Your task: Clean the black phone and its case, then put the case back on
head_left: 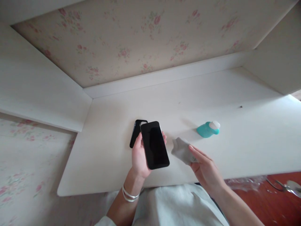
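Black phone case point(136, 132) lying on my white bench point(235, 103) w/ teal bottle point(207, 129) sitting further right; floral wallpaper point(131, 40) showing behind.

A pale, whitewashed wooden bench point(246, 141) fills the middle of the view, set into a corner with a low white ledge along its back edge. A black phone case point(135, 133) lies flat on it, left of centre. To the right, well apart from the case, a small teal bottle point(207, 129) with a white cap lies on its side. Farther right, near the back, sits a tiny dark speck point(241, 107).
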Tool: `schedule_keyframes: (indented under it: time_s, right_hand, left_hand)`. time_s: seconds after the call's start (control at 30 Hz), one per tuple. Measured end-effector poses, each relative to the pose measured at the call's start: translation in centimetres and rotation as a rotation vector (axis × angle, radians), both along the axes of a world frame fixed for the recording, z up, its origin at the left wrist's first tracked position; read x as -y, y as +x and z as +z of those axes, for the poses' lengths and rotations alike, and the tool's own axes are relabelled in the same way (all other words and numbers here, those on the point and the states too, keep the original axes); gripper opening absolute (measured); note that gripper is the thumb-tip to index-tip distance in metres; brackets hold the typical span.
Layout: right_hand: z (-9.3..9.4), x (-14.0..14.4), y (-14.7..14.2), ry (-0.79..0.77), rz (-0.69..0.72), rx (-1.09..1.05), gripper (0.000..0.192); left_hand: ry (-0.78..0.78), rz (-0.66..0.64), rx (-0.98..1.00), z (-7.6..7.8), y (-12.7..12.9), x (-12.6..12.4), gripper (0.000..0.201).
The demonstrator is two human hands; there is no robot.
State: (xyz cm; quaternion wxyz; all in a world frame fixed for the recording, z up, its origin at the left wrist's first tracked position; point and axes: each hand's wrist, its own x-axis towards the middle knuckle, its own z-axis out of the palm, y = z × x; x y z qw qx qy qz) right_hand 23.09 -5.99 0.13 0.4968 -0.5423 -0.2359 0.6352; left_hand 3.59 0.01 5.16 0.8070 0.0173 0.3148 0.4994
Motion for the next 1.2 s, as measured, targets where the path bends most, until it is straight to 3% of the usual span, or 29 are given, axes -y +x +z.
schedule_keyframes:
  time_s: [0.2, 0.37, 0.43, 0.53, 0.67, 0.77, 0.83, 1.0, 1.2]
  right_hand:
    - [1.5, 1.2, -3.0, -0.037, 0.215, -0.301, 0.032]
    - [1.3, 1.4, -4.3, 0.019, 0.229, -0.252, 0.042]
    - [1.2, 1.0, -4.1, 0.068, 0.209, -0.109, 0.044]
    - [1.4, 0.3, -3.3, 0.201, 0.174, 0.287, 0.04]
    - [1.6, 0.0, -2.8, 0.521, 0.174, 0.808, 0.029]
    - [1.6, 0.2, -3.0, 0.808, 0.238, 0.983, 0.035]
    - [1.7, 0.3, -3.1, 0.882, 0.292, 0.997, 0.048]
    - [3.3, 0.6, -2.6, 0.952, 0.406, 0.889, 0.057]
    - [5.8, 0.8, -1.9, 1.218, 0.584, 0.959, 0.051]
  left_hand:
    - [-0.03, 0.043, -0.127, -0.4, 1.7, 0.4, 0.05]
    - [-0.035, 0.075, -0.263, -1.3, 2.7, 0.6, 0.048]
    - [0.02, 0.09, -0.33, -1.6, 2.6, 0.7, 0.044]
    - [0.111, 0.083, -0.449, -1.6, 2.2, 1.0, 0.037]
    - [0.181, -0.013, -0.494, -0.5, 2.3, 1.6, 0.044]
    - [0.199, -0.009, -0.506, -0.2, 2.6, 1.6, 0.044]
    - [0.186, 0.017, -0.509, -0.4, 2.6, 1.5, 0.039]
    - [0.178, -0.107, -0.289, -1.0, 1.8, 1.6, 0.033]
    - [0.078, -0.284, 0.085, -0.8, 0.8, 1.9, 0.049]
